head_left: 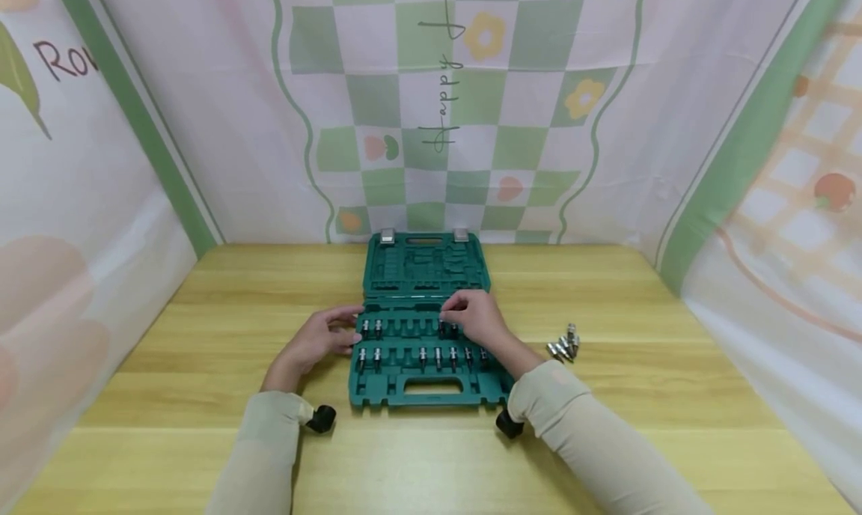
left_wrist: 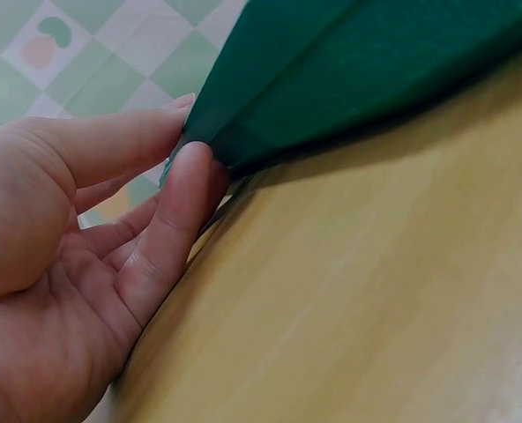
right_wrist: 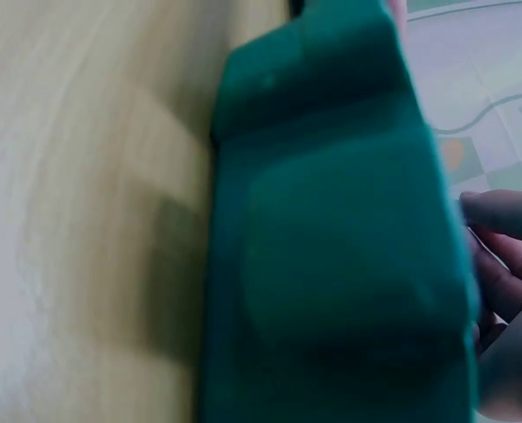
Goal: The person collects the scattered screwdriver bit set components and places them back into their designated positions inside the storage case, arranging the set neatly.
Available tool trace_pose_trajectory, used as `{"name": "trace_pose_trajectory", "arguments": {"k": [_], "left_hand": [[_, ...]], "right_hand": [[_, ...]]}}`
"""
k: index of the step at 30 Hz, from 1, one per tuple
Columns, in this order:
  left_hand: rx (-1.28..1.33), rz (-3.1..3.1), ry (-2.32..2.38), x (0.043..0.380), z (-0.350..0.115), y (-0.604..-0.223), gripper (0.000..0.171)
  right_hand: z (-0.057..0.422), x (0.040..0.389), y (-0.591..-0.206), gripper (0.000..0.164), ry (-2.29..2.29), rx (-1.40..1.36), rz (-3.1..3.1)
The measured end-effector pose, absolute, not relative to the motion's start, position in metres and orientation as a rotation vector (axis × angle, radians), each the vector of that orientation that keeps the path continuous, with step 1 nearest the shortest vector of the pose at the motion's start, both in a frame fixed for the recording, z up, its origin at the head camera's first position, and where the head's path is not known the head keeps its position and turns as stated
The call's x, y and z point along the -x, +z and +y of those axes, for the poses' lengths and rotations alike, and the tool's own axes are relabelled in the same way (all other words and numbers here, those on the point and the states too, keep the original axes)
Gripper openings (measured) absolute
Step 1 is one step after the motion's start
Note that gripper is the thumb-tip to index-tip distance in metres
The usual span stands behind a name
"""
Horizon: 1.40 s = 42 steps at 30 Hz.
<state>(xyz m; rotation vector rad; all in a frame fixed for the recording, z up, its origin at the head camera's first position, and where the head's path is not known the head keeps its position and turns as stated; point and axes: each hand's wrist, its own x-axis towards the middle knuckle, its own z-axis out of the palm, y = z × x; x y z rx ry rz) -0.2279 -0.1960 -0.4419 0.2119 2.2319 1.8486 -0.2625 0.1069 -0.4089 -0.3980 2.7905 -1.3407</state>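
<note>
An open green plastic socket case lies on the table, its lid folded back. Silver bit sockets with dark tips, such as this bit socket, stand in two rows of slots. My right hand is over the right part of the upper row, thumb and forefinger pinching a small bit socket at its slot. My left hand holds the case's left edge; in the left wrist view its fingertips meet the green wall. In the right wrist view the case hides what the right fingertips hold.
Several loose bit sockets lie in a small pile on the wooden table, right of the case. Patterned cloth hangs behind the table and at both sides. A black wrist device hangs beside the case's near right corner.
</note>
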Motion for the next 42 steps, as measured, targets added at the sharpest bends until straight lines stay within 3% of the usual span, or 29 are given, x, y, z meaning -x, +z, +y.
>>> {"name": "trace_pose_trajectory", "arguments": {"k": [42], "left_hand": [[-0.242, 2.225, 1.838, 0.228, -0.197, -0.440, 0.054]], "right_hand": [[0.082, 0.265, -0.408, 0.004, -1.101, 0.442, 2.826]]}}
